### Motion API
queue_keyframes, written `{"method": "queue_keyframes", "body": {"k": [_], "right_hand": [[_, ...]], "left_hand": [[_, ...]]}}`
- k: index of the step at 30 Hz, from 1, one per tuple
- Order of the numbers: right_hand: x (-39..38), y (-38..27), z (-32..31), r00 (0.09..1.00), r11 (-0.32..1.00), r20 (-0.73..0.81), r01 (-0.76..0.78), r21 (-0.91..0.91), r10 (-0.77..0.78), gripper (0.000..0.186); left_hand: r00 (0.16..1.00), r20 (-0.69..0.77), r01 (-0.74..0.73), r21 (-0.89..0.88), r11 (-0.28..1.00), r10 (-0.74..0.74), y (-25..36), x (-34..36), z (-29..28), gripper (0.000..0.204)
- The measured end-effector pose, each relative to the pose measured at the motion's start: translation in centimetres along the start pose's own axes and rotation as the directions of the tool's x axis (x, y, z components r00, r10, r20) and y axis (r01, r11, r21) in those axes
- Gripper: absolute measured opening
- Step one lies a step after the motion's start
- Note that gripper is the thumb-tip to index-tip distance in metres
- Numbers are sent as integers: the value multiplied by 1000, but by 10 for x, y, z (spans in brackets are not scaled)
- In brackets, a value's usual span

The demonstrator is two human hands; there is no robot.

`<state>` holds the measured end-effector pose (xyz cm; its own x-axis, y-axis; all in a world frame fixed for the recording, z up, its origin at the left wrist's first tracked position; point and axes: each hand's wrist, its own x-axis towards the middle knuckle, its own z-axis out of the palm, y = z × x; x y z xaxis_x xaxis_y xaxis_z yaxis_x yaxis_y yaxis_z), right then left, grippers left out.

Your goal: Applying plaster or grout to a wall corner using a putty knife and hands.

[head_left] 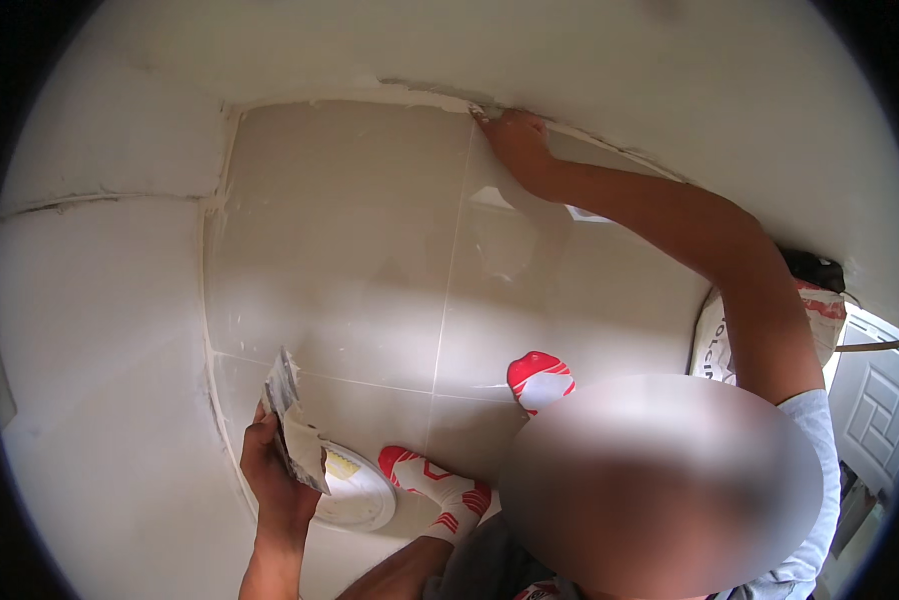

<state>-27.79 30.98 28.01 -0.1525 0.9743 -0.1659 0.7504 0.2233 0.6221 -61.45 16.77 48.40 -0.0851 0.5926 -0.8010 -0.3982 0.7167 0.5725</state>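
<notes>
My left hand point(273, 465) is closed around a wide putty knife point(295, 425), held upright with pale putty smeared over its blade. Far ahead, my right hand point(520, 138) reaches to the joint between the tiled floor point(350, 240) and the white wall point(610, 60). Its fingers are bent together against a pale strip of putty point(425, 98) along that joint. Something small and putty-smeared shows at the fingertips, too small to make out. Just beside my left hand stands a round white bucket point(378, 500) with a yellow patch, partly covered by the knife.
Another white wall point(100, 290) runs along the left, with a rough, dark-edged seam point(80, 200). My feet wear red and white socks point(430, 480) on the glossy beige tiles. A white and red sack point(712, 340) leans at the right, near a white panelled door point(878, 420).
</notes>
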Motion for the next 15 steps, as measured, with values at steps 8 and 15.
{"method": "queue_keyframes", "body": {"k": [8, 15], "right_hand": [[-42, 10, 21, 994, 1000, 110, -3, -11, 4, 62], [7, -16, -2, 983, 884, -168, 13, 467, 74, 60]], "left_hand": [[998, -56, -11, 8, 1000, 12, -1, -11, 6, 14], [999, -35, 16, -4, 1000, -16, -1, -11, -3, 13]]}}
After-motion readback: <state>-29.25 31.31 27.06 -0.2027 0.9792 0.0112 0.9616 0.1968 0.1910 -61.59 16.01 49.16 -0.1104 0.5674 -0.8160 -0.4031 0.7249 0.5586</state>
